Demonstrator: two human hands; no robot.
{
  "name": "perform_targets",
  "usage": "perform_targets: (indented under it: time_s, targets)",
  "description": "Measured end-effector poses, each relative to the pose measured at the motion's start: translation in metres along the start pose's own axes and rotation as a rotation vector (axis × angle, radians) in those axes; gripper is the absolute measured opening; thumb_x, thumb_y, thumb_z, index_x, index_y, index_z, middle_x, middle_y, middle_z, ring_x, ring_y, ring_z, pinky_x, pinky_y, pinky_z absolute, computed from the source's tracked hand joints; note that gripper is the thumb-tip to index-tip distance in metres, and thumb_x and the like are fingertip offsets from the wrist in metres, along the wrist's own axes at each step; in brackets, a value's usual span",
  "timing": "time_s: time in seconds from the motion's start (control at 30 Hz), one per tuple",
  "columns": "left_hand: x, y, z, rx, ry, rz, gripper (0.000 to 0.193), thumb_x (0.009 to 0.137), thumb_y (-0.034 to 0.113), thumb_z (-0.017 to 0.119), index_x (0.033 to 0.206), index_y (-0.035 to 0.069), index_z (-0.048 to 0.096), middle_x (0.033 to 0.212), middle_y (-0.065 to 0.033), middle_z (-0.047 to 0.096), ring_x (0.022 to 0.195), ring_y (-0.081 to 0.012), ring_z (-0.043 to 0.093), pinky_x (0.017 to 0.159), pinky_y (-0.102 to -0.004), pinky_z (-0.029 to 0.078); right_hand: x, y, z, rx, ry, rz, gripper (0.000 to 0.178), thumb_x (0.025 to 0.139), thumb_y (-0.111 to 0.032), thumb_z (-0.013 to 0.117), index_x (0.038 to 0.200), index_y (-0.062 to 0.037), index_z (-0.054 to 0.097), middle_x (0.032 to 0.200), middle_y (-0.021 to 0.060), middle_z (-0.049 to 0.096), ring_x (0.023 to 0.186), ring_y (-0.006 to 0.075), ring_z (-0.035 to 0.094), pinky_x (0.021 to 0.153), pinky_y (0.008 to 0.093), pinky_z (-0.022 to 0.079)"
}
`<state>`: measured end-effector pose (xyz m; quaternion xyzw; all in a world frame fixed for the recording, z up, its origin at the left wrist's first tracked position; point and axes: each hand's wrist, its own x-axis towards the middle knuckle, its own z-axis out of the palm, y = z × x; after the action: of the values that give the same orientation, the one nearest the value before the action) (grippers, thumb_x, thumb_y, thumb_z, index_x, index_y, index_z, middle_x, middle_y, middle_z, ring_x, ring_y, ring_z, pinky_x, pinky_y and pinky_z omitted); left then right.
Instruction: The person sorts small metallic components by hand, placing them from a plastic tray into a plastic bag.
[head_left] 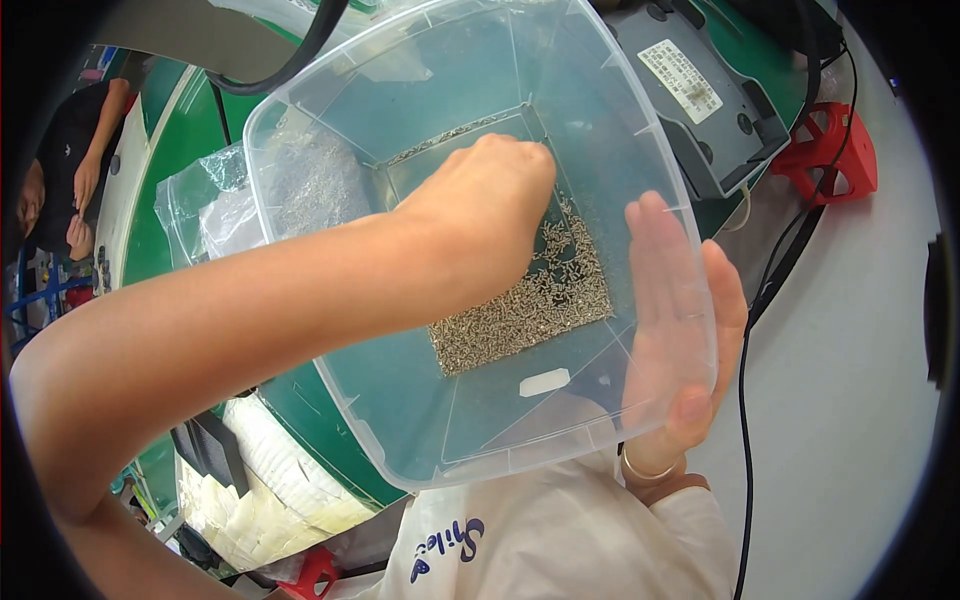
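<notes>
A large translucent plastic bin fills the middle of the view. Many small metal pieces like screws or pins lie on its bottom, heaped toward the near side and thinner toward the right. My left hand reaches down inside the bin above them, closed with its knuckles up. Its fingertips are hidden, so whatever they hold cannot be made out. Flat along the outside of the bin's right wall rests my right hand, fingers stretched out and partly seen through the plastic. A bangle circles that wrist.
Clear plastic bags lie beside the bin on a green table. A grey device sits at the far right, with a red stool beyond. A black cable runs down the right. Another person sits far left.
</notes>
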<state>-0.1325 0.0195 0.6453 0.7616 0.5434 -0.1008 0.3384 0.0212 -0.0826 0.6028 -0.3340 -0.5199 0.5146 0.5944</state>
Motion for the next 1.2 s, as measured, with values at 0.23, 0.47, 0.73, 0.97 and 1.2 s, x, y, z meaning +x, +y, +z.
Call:
perform_targets:
  time_s: [0.23, 0.47, 0.73, 0.97, 1.2]
  targets:
    - [-0.003, -0.001, 0.012, -0.019, 0.114, 0.07, 0.037, 0.06, -0.01, 0.069, 0.092, -0.005, 0.051, 0.092, -0.0162, 0.057, 0.078, -0.0284, 0.06, 0.07, -0.0358, 0.05, 0.002, 0.004, -0.005, 0.023, -0.046, -0.036, 0.083, 0.078, -0.06, 0.053, 0.139, -0.01, 0.027, 0.138, 0.0318, 0.028, 0.129, 0.0448, 0.028, 0.109, 0.0495, 0.015]
    - [-0.006, 0.006, 0.016, -0.022, 0.085, 0.079, 0.034, 0.063, -0.011, 0.066, 0.092, -0.005, 0.051, 0.091, -0.0167, 0.057, 0.078, -0.0277, 0.059, 0.07, -0.0355, 0.05, 0.001, 0.005, -0.003, 0.019, -0.041, -0.034, 0.083, 0.078, -0.061, 0.053, 0.139, -0.0113, 0.027, 0.138, 0.0311, 0.029, 0.129, 0.0443, 0.028, 0.109, 0.05, 0.014]
    - [-0.008, 0.01, 0.026, -0.123, 0.166, 0.143, 0.028, 0.061, -0.016, 0.059, 0.086, -0.009, 0.051, 0.093, -0.0254, 0.057, 0.089, -0.0379, 0.059, 0.074, -0.0384, 0.051, 0.001, 0.006, -0.005, 0.045, -0.059, -0.057, 0.084, 0.077, -0.062, 0.055, 0.138, -0.011, 0.027, 0.138, 0.0299, 0.03, 0.13, 0.0438, 0.028, 0.109, 0.0508, 0.015]
    - [-0.008, 0.014, 0.032, -0.154, 0.222, 0.1, 0.022, 0.064, -0.016, 0.057, 0.084, -0.009, 0.051, 0.092, -0.0249, 0.055, 0.085, -0.0386, 0.059, 0.073, -0.0396, 0.05, 0.0, 0.006, -0.004, 0.046, -0.045, -0.046, 0.083, 0.077, -0.061, 0.055, 0.137, -0.0114, 0.029, 0.138, 0.0294, 0.03, 0.13, 0.0425, 0.028, 0.11, 0.0501, 0.015]
    - [-0.009, 0.022, 0.038, -0.2, 0.248, -0.014, 0.033, 0.065, -0.004, 0.07, 0.094, -0.006, 0.056, 0.088, -0.0149, 0.057, 0.074, -0.0255, 0.059, 0.07, -0.0341, 0.049, 0.0, 0.007, -0.004, 0.055, -0.035, -0.048, 0.083, 0.077, -0.061, 0.055, 0.138, -0.0115, 0.029, 0.139, 0.0291, 0.029, 0.131, 0.0414, 0.028, 0.11, 0.0493, 0.014]
